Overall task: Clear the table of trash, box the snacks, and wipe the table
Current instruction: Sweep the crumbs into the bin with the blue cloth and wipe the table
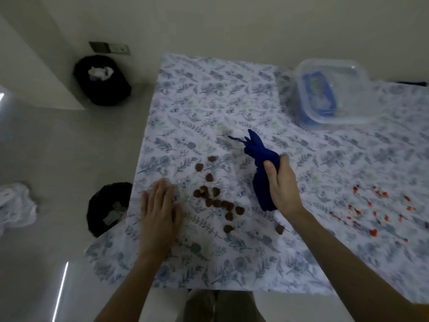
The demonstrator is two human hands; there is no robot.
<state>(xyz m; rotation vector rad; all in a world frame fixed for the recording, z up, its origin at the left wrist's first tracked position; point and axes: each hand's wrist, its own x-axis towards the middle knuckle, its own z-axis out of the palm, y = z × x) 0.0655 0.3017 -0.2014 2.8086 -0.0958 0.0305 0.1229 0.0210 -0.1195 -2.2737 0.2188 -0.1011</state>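
Observation:
A table with a leaf-patterned cloth (209,94) fills the view. My right hand (282,184) grips a bunched dark blue cloth (261,159) above the table's middle. My left hand (160,210) lies flat and open on the cloth near the left edge. Between the hands lie several brown round scraps (216,201), one more to the right (279,228). Small red bits (373,210) are scattered on the right side. A clear plastic box (334,94) with blue-wrapped snacks (318,96) inside stands at the far right.
A black bin (102,80) with white paper in it stands on the floor at the far left. A second black bin (106,208) sits right beside the table's left edge. A white plastic bag (16,205) lies on the floor at left.

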